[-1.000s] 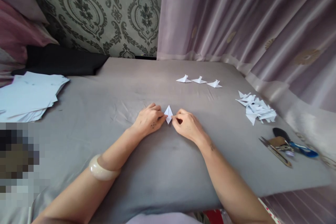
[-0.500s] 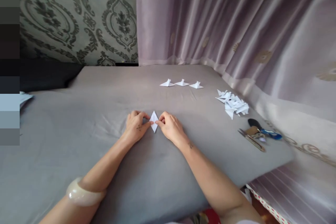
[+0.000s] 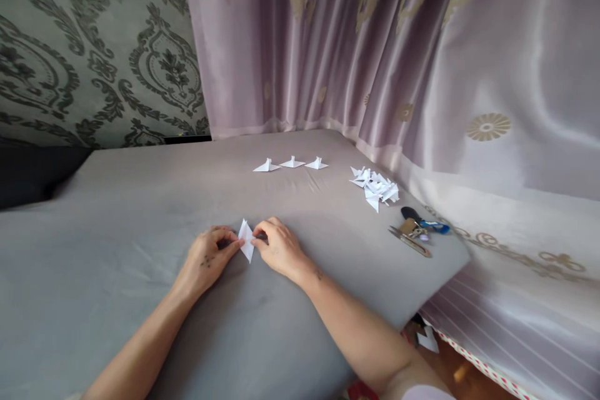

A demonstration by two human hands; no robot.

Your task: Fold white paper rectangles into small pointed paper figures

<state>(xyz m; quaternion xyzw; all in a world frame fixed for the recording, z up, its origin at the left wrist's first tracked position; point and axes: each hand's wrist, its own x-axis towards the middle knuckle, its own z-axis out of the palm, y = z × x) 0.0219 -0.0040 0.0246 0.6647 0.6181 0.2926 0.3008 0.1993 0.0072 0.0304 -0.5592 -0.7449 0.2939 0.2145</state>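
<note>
A small folded white paper diamond [image 3: 247, 250] stands between my hands, its long axis pointing away from me and slightly tilted. My left hand [image 3: 210, 256] pinches its left corner between thumb and forefinger. At the right corner, the thumb and forefinger of my right hand [image 3: 280, 247] are closed on the same paper. Its far tip shows two separate points. Both hands rest close to the grey cloth surface [image 3: 140, 212].
Three folded paper figures [image 3: 292, 162] sit in a row farther back. To their right lies a heap of folded white papers [image 3: 376, 189]. Thread snips [image 3: 409, 241], keys [image 3: 419, 231] and a blue-and-black object [image 3: 434, 225] lie near the right edge. A dark cloth [image 3: 42, 175] covers the far left.
My view has swung to the right, so everything sits farther left. The paper diamond has turned slightly, and its far tip now shows two points. Both hands keep their pinch.
</note>
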